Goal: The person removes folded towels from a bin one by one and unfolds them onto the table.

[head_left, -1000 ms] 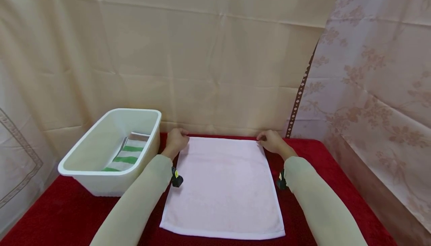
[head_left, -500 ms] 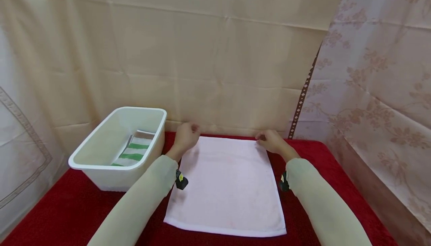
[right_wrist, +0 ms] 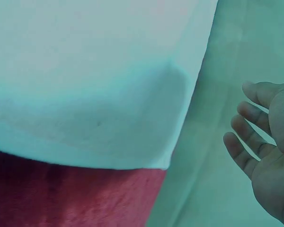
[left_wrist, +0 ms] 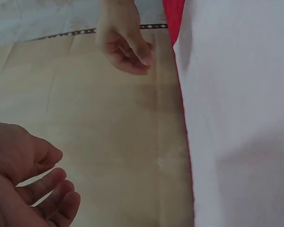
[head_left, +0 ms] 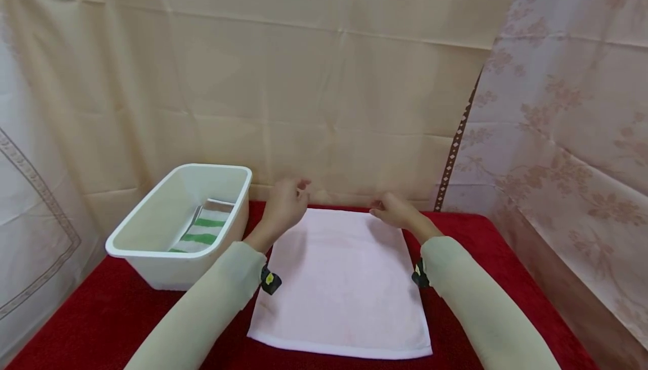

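A pale pink-white towel (head_left: pixel 344 285) lies spread flat on the red-covered table. Above its far left corner is my left hand (head_left: pixel 286 204), raised off the cloth with loosely curved fingers and nothing held. My right hand (head_left: pixel 395 210) hovers over the far right corner, fingers relaxed. In the left wrist view, a gap parts the left hand (left_wrist: pixel 33 179) from the towel's edge, and the right hand (left_wrist: pixel 125 42) appears beyond. The right wrist view has the right hand (right_wrist: pixel 270 142) with fingers spread, apart from the towel corner (right_wrist: pixel 151 151).
A white plastic tub (head_left: pixel 172 271) stands left of the towel. Inside it lies a green-and-white striped cloth (head_left: pixel 205 229). A beige curtain (head_left: pixel 314 77) hangs right behind the table's far edge, with a floral one (head_left: pixel 572 111) on the right. Red table cover (head_left: pixel 496 257) surrounds the towel.
Both hands have come away from the towel's far corners: the left rose and shifted right, the right moved slightly left. The towel still lies flat. The head view shifted a little.
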Tool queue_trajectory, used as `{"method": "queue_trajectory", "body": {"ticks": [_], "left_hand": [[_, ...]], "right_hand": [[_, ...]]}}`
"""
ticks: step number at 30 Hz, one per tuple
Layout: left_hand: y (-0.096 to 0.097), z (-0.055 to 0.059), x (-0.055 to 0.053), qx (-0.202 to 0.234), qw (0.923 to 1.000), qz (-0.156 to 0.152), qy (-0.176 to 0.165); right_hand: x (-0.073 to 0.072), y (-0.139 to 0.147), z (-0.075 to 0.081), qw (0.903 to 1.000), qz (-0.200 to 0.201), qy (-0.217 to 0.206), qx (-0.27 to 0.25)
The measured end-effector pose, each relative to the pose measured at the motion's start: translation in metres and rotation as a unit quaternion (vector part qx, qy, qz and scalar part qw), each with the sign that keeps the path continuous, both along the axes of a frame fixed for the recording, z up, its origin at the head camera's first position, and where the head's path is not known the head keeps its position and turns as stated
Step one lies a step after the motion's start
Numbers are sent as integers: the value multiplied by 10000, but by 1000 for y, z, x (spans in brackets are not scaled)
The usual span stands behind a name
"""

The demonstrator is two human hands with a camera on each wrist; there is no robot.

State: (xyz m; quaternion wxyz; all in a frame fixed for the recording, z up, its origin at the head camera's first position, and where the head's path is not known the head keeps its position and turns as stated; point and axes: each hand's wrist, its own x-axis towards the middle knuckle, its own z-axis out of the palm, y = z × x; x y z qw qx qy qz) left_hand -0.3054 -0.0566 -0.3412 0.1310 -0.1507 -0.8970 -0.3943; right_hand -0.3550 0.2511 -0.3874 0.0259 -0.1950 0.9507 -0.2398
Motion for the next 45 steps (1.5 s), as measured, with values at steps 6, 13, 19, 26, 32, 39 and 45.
{"method": "queue_trajectory", "body": {"ticks": [6, 13, 19, 26, 32, 39, 45], "left_hand": [[-2, 22, 19, -527, 9945, -165, 891], [-15, 37, 38, -1154, 9792, -126, 1666], [-40, 46, 52, -1317, 9691, 43, 2087], [-75, 54, 63, -1475, 9738, 410, 1684], [-112, 58, 73, -1366, 9802, 652, 1276], [-161, 55, 80, -1048, 9832, 918, 1180], [-193, 49, 82, -896, 9867, 1089, 803]], "right_hand": [[-1, -16, 7, 9972, 534, 517, 77], [4, -35, 8, 9900, 841, 1007, 519], [9, -56, 13, 9808, 1235, 1335, 700], [17, -82, 20, 9687, 1680, 1666, 752], [28, -103, 27, 9527, 2023, 2033, 1005], [37, -122, 36, 9431, 2176, 2257, 1105], [39, -136, 39, 9377, 2335, 2329, 1094]]}}
